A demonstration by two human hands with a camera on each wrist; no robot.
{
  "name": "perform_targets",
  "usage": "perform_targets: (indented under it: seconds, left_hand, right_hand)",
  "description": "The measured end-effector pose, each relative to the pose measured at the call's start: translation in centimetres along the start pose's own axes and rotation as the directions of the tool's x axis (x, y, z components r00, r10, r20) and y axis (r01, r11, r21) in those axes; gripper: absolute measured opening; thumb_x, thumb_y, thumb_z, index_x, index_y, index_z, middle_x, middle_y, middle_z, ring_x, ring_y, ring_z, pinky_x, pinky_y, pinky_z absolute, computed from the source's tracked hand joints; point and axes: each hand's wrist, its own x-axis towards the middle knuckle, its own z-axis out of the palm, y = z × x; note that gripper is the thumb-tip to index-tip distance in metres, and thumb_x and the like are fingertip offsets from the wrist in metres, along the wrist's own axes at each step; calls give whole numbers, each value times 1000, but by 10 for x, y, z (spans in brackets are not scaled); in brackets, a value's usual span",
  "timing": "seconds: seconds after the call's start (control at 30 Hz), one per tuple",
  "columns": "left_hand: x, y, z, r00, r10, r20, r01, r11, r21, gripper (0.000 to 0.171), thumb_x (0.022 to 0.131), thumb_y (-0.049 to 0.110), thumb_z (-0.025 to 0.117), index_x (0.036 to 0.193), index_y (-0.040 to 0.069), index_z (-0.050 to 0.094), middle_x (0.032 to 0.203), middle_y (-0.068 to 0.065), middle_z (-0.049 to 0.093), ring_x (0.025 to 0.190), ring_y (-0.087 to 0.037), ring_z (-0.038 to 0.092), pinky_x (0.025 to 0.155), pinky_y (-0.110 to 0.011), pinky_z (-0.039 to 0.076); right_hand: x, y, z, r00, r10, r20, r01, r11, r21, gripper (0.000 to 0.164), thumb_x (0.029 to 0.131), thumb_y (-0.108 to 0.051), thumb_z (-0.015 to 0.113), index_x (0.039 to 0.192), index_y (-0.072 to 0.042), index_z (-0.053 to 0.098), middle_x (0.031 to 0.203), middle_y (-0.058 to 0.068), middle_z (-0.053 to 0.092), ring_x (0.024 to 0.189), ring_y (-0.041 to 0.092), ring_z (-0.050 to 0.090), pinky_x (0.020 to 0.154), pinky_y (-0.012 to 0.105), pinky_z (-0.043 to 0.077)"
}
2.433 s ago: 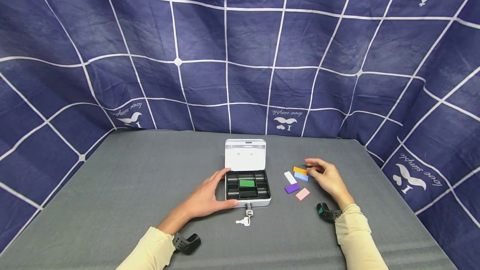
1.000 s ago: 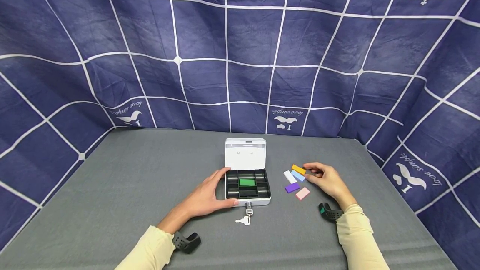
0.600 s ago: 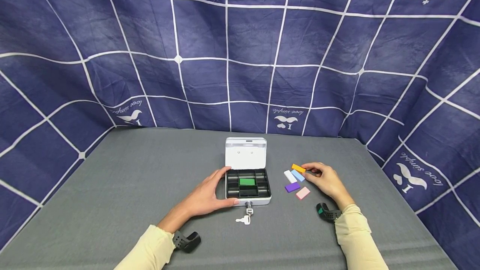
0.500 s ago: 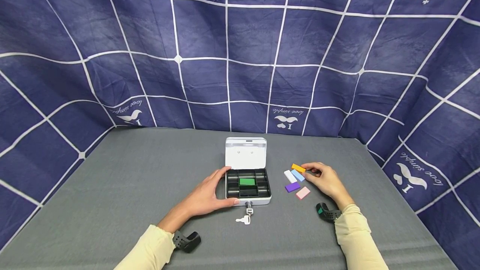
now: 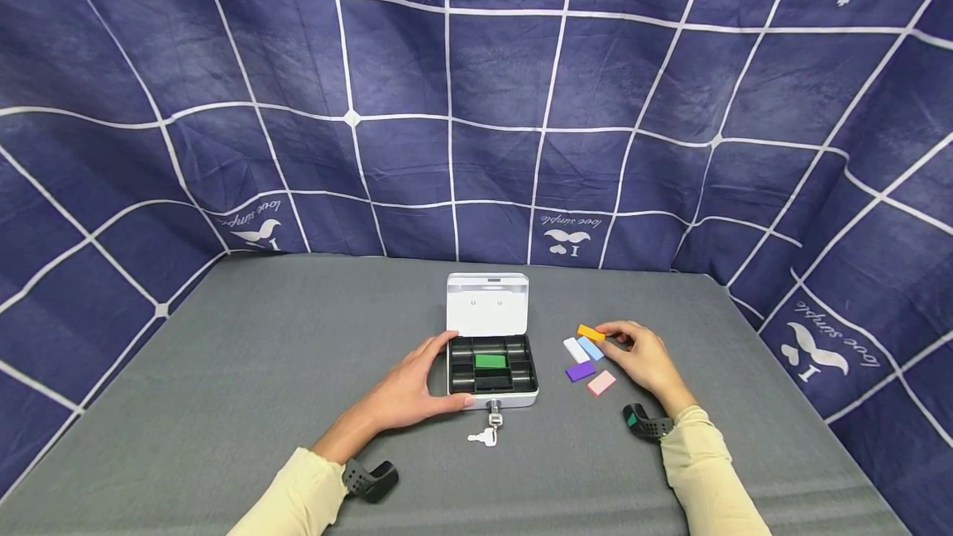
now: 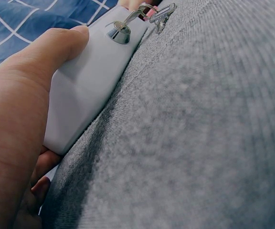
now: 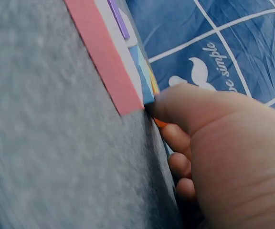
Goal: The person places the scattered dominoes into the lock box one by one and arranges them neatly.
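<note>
My left hand [image 5: 405,387] grips the left side of a white cash box [image 5: 493,402], thumb on its front face and fingers toward the back corner. The box's lid [image 5: 487,308] stands raised, and a green domino block [image 5: 490,361] lies in its black compartment tray [image 5: 462,379]. Over at the right, my right hand [image 5: 646,358] pinches the right end of an orange domino block [image 5: 591,332] between thumb and fingers. In the right wrist view the thumb hides much of the orange block [image 7: 161,123]. Its tip is right at the end of the light blue block [image 7: 144,83].
White [image 5: 575,351], purple [image 5: 581,371] and pink [image 5: 601,383] blocks lie close to the light blue one on the grey cloth [image 5: 298,337]. Keys [image 5: 486,437] hang from the box's front lock [image 5: 495,409]. A blue checked curtain [image 5: 402,164] rises behind the table.
My right hand has moved in leftward to the end of the orange block. The light blue block has turned and the orange one has shifted slightly left. The left hand stays on the box.
</note>
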Motion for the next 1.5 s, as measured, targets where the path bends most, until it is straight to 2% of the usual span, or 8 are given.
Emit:
perform_targets:
  seconds: [0.3, 0.53, 0.8, 1.1, 1.5]
  left_hand:
    - [-1, 1, -2, 1000, 6, 0, -7, 1000, -16, 99, 77, 59, 83, 157, 22, 39, 151, -10, 52, 136, -35, 52, 108, -57, 44]
    - [-1, 2, -2, 1000, 0, 3, 0, 1000, -12, 100, 77, 60, 83, 158, 22, 38, 152, -10, 51, 136, -36, 51, 108, -58, 44]
    - [1, 2, 0, 1000, -1, 4, 1, 1000, -2, 99, 77, 62, 82, 157, 23, 39, 152, -9, 51, 137, -35, 51, 108, -57, 44]
    - [-1, 0, 1, 1000, -17, -2, 17, 1000, -4, 99, 77, 62, 83, 158, 25, 38, 152, -9, 51, 136, -34, 52, 107, -57, 45]
    - [-1, 1, 0, 1000, -5, -4, 5, 1000, -4, 100, 77, 61, 83, 157, 23, 38, 151, -11, 52, 135, -36, 52, 108, -57, 45]
  right_hand:
    - [0, 0, 6, 996, -47, -81, 47, 999, 7, 19, 86, -13, 82, 105, -9, 79, 92, 5, 72, 83, 15, 57, 73, 25, 42]
    - [0, 2, 6, 996, -39, -81, 39, 999, -7, 20, 89, -13, 81, 108, -10, 78, 93, 5, 68, 83, 14, 55, 72, 28, 42]
    - [0, 0, 3, 994, -43, -105, 45, 999, 20, 20, 94, -8, 75, 114, -7, 74, 101, 11, 68, 89, 22, 60, 67, 23, 40]
    - [1, 0, 5, 996, -11, -84, 15, 999, 51, 21, 94, -11, 76, 114, -7, 74, 92, 8, 68, 73, 4, 51, 62, 21, 41]
    - [1, -5, 8, 991, -50, -124, 61, 995, 82, 20, 93, -11, 77, 113, -8, 75, 89, 5, 63, 71, 4, 49, 61, 19, 40]
